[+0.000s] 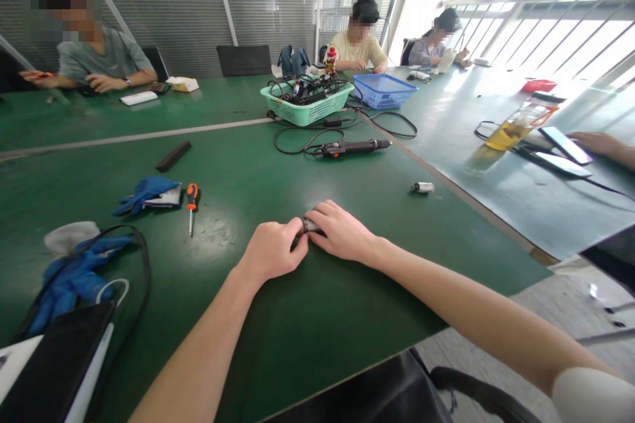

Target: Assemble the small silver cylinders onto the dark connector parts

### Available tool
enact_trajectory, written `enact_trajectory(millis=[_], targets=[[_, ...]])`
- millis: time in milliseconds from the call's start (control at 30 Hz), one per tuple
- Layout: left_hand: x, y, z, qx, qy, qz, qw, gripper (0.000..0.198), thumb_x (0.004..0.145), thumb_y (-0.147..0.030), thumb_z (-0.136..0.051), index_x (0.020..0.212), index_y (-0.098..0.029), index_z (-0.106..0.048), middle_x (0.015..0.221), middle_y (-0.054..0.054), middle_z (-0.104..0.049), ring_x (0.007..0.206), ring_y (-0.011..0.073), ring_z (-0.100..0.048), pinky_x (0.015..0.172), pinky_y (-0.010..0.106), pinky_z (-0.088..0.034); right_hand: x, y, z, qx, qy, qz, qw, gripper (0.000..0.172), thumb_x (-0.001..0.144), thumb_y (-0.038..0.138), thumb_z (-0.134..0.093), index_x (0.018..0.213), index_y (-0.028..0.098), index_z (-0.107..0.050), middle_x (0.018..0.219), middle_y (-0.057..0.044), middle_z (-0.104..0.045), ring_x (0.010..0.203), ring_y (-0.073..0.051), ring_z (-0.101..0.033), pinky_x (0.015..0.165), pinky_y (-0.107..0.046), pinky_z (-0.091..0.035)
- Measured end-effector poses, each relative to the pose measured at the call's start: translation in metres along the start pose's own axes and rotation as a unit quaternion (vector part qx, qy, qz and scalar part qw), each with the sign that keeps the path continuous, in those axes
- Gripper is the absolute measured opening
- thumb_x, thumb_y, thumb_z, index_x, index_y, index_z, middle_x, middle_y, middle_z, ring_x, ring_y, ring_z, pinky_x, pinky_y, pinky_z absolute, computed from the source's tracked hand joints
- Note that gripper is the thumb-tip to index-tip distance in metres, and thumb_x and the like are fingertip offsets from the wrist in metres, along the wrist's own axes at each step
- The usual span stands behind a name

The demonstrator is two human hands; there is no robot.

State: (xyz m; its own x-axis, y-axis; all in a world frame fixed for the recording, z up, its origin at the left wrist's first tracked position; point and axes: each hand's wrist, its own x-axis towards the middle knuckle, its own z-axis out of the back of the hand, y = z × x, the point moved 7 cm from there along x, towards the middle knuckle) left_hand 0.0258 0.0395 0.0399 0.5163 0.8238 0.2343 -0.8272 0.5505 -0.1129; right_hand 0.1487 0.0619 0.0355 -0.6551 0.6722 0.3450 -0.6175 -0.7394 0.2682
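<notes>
Low over the green table (pixel 278 357), my left hand (pixel 272 248) and my right hand (pixel 342 231) meet around a small silver cylindrical part (pixel 311 225). Fingers of both hands are closed on it, and they hide most of its surface. A similar small silver cylinder (pixel 423 188) lies on its side further right. To the left rests a screwdriver (pixel 192 198) with an orange and black handle, its tip toward me. Beyond my hands lies a black electric screwdriver (pixel 354 148) with its cable.
Blue gloves (pixel 149 195), a black bar (pixel 173 156) and a dark phone-like device (pixel 59 357) lie on the left. A green basket (pixel 310 112) of tools and a blue basket (pixel 384 89) stand further back. A bottle (pixel 513 129) stands right. Several people sit around.
</notes>
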Motion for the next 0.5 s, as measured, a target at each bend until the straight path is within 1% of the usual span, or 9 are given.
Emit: enact_trajectory(millis=[100, 200, 367, 500], targets=[[0.001, 0.004, -0.003, -0.017, 0.010, 0.018, 1.000, 0.020, 0.096, -0.035, -0.043, 0.101, -0.021, -0.056, 0.073, 0.002, -0.068, 0.063, 0.0193, -0.064, 0.060, 0.029, -0.040, -0.013, 0.005, 0.003, 0.013, -0.025, -0.008, 1.000, 0.022, 0.094, 0.031, -0.060, 0.113, 0.019, -0.062, 0.104, -0.011, -0.058, 0.099, -0.026, -0.051, 0.090, -0.042, -0.048], [0.003, 0.004, -0.006, -0.013, 0.026, 0.019, 0.999, 0.022, 0.095, -0.035, -0.044, 0.108, -0.021, -0.055, 0.077, 0.003, -0.069, 0.065, 0.0204, -0.065, 0.061, 0.030, -0.041, -0.013, 0.005, 0.002, 0.009, -0.035, -0.010, 0.999, 0.020, 0.092, 0.030, -0.060, 0.109, 0.020, -0.063, 0.105, -0.011, -0.057, 0.100, -0.026, -0.051, 0.090, -0.042, -0.048], [0.006, 0.003, -0.011, 0.019, 0.038, 0.018, 0.999, 0.019, 0.095, -0.033, -0.044, 0.104, -0.021, -0.056, 0.078, 0.004, -0.070, 0.069, 0.0228, -0.066, 0.061, 0.031, -0.041, -0.008, 0.000, -0.003, 0.035, -0.022, -0.018, 0.999, 0.020, 0.091, 0.028, -0.060, 0.109, 0.018, -0.063, 0.100, -0.009, -0.058, 0.097, -0.025, -0.052, 0.090, -0.041, -0.048], [0.008, 0.004, -0.014, 0.029, 0.044, 0.020, 0.998, 0.019, 0.096, -0.031, -0.043, 0.104, -0.021, -0.057, 0.079, 0.004, -0.071, 0.070, 0.0228, -0.067, 0.062, 0.031, -0.042, -0.010, -0.003, -0.002, 0.054, -0.020, -0.020, 0.998, 0.022, 0.090, 0.028, -0.062, 0.111, 0.019, -0.063, 0.100, -0.009, -0.059, 0.098, -0.025, -0.053, 0.090, -0.040, -0.048]])
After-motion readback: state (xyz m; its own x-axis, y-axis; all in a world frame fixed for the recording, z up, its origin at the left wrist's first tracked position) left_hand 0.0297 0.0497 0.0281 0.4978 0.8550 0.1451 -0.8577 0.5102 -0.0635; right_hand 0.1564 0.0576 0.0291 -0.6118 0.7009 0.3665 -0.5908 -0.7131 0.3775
